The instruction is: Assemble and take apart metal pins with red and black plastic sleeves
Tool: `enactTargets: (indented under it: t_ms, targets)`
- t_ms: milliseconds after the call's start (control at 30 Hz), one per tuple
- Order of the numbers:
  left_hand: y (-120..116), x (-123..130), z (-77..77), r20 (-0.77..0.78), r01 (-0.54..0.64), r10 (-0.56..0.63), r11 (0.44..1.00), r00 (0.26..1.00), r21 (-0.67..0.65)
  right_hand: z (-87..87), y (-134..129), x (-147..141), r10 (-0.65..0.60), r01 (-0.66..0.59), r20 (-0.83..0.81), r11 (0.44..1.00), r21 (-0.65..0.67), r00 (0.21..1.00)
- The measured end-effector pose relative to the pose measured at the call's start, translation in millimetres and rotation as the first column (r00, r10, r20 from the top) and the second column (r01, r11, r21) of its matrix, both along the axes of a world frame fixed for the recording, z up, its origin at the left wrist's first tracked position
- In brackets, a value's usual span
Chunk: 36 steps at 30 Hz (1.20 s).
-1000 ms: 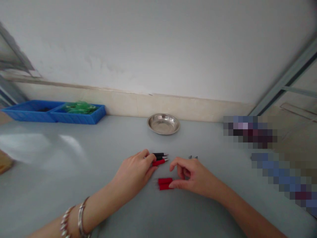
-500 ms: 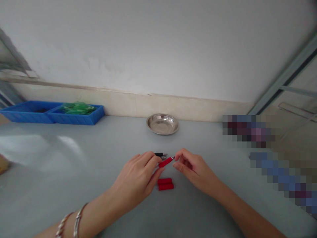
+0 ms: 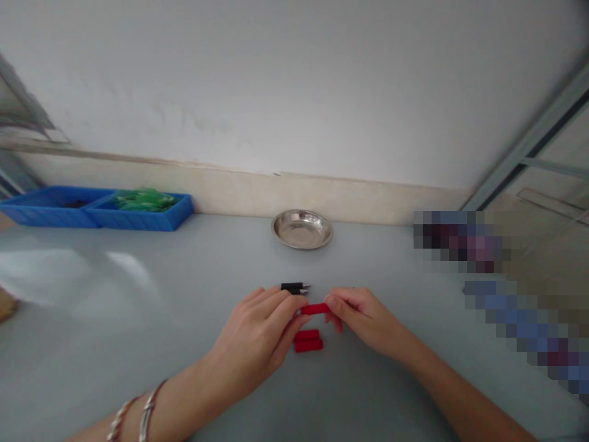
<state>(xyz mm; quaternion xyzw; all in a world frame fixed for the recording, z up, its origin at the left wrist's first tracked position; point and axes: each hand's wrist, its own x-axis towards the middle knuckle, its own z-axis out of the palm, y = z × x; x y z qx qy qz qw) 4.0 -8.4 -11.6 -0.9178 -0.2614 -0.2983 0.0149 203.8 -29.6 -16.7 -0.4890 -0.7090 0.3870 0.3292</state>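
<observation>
A red pen is held level between my two hands, just above the table. My left hand is closed on its left end, thumb below and fingers on top. At the right end, my right hand pinches it between thumb and forefinger, hiding the tip. Two black pens with silver tips lie just behind, partly covered by my left fingers. Nearer to me, two short red cylinder-shaped pieces rest side by side on the table.
A shallow round metal dish stands at the back by the wall. Two joined blue trays sit at the back left; green plastic-looking material fills one, and some dark items lie in the other. Pixelated areas cover the right side.
My right hand has come in and closed on the pen's tip end. The pen has turned from slanted to nearly level and dropped slightly. More of the black pens shows.
</observation>
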Motion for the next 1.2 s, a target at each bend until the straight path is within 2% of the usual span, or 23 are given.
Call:
enactTargets:
  t_ms: [167,467,733,967,1200]
  targets:
    - [-0.1,-0.5,1.3,-0.043,-0.006,0.006,1.0,0.999,0.0,-1.1,2.0,0.8,0.007,-0.008,-0.004,0.999,-0.043,1.0]
    - [3.1,-1.3,0.4,-0.107,-0.09,0.084,0.995,0.991,-0.052,0.0,2.8,1.2,-0.114,0.112,-0.071,0.993,-0.032,0.991]
    - [0.6,1.8,3.4,-0.151,-0.079,0.07,0.996,0.986,-0.052,-4.1,1.9,-2.3,-0.156,0.158,-0.053,0.986,0.044,0.986]
    - [-0.5,3.3,4.3,-0.166,-0.084,0.067,0.992,0.984,-0.096,-6.4,1.3,-2.6,-0.152,0.148,0.01,0.974,0.173,0.988]
    - [-0.2,2.8,4.9,-0.128,-0.083,0.069,0.991,0.989,-0.109,-5.3,2.1,-0.2,-0.119,0.12,-0.017,0.983,0.139,0.993]
